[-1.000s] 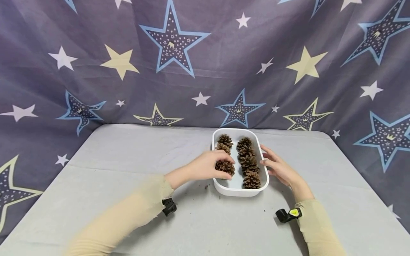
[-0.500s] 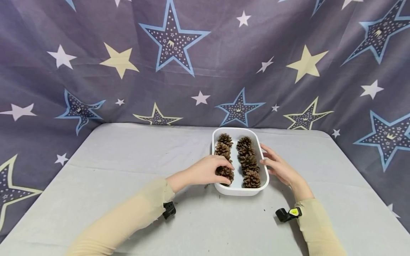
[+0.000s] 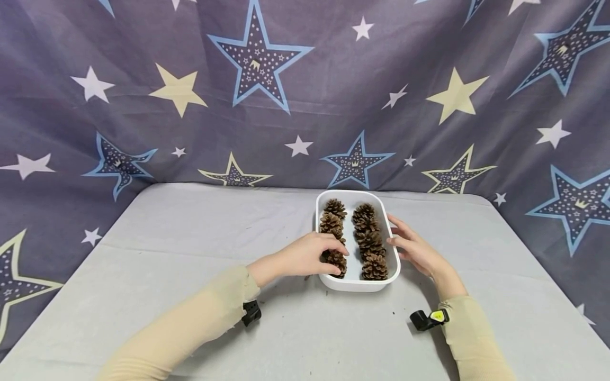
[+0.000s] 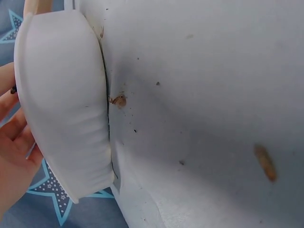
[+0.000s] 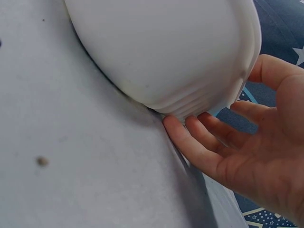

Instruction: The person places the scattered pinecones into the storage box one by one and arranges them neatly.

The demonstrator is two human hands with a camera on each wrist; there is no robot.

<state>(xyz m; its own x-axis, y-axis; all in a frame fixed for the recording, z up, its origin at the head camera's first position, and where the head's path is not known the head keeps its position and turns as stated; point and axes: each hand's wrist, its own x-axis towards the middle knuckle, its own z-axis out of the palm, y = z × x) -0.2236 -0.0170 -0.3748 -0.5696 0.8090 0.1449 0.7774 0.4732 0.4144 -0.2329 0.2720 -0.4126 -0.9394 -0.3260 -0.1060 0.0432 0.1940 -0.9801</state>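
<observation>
A white rectangular tub (image 3: 358, 286) with rounded corners holds brown pine cones in two rows. Along its right wall runs the right row (image 3: 369, 243), and the left row (image 3: 331, 222) follows the left wall. In the near left corner my left hand (image 3: 310, 256) reaches over the rim and grips a pine cone (image 3: 337, 260) between thumb and fingers; its palm side is hidden. My right hand (image 3: 419, 255) rests against the tub's right side, fingertips on the outer wall (image 5: 166, 57) and thumb by the rim, fingers loosely bent.
A pale grey cloth covers the table (image 3: 200, 233), with small brown crumbs and a flake (image 4: 119, 100) beside the tub. Behind stands a dark star-patterned curtain (image 3: 305, 106). Black camera straps sit on both wrists, the left strap (image 3: 251, 312) close above the table.
My left hand has shifted slightly toward the near end of the tub with its pine cone, baring more of the left row. The right hand and tub have stayed put.
</observation>
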